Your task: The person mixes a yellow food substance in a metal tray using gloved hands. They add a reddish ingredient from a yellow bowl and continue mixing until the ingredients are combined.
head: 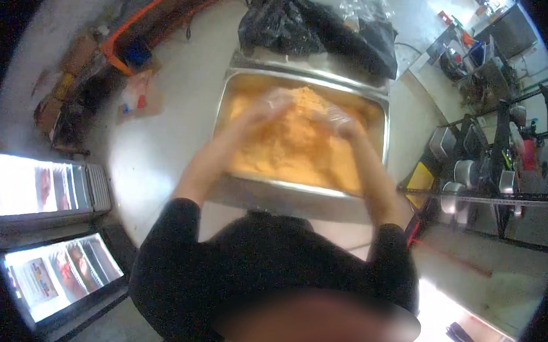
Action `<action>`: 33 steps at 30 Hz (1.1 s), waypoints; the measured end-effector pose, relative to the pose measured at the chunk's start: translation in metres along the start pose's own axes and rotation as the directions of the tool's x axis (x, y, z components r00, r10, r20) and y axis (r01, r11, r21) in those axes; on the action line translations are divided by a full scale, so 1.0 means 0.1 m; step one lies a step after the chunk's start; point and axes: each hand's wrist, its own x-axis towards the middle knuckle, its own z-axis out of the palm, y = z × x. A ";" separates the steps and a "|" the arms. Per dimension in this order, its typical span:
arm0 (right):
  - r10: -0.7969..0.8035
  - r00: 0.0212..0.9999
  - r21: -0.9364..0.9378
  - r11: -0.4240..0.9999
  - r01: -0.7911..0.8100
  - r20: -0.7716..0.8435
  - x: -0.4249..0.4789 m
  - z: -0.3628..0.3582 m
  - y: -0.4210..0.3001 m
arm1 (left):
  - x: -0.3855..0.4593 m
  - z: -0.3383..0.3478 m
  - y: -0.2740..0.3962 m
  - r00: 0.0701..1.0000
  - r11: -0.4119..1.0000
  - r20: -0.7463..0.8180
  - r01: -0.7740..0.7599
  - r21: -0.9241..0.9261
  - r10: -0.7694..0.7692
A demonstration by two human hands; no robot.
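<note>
A deep rectangular stainless steel tub (385,144) stands before me, with an orange-yellow crumbly mixture (293,158) spread over its inside. Both my hands wear clear plastic gloves and are blurred by motion. Toward the tub's far side, my left hand (277,104) cups the left flank of a loose heap of the mixture. Across from it, my right hand (339,121) is at the heap's right flank. The heap shows brighter than the mixture around it. Blur hides the separate fingers.
Black plastic bags (309,29) lie just beyond the tub's far rim. To the right, a wire shelving rack (482,196) carries metal pans and containers. Two lit glass-door coolers (41,186) stand at the left. An orange-edged counter (137,24) curves along the upper left.
</note>
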 end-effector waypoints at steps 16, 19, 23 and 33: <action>0.403 0.914 0.923 0.367 -0.120 -0.042 -0.75 0.66 -0.32 | -0.33 0.51 0.32 0.908 0.752 0.297 0.413 -0.514 -0.296; 0.261 0.958 0.683 0.722 -0.111 -0.120 -0.63 0.52 -0.28 | 0.11 0.37 -0.91 0.950 0.823 0.312 -0.190 0.535 0.016; 0.272 0.932 0.834 0.549 0.052 -0.237 -0.40 0.41 0.57 | -0.05 -0.11 -0.30 0.971 0.966 -0.024 0.234 -0.111 -0.238; 0.169 0.976 0.927 0.370 0.065 -0.136 0.36 0.55 0.15 | 0.39 0.51 0.12 0.993 0.856 -0.010 0.096 -0.508 -0.118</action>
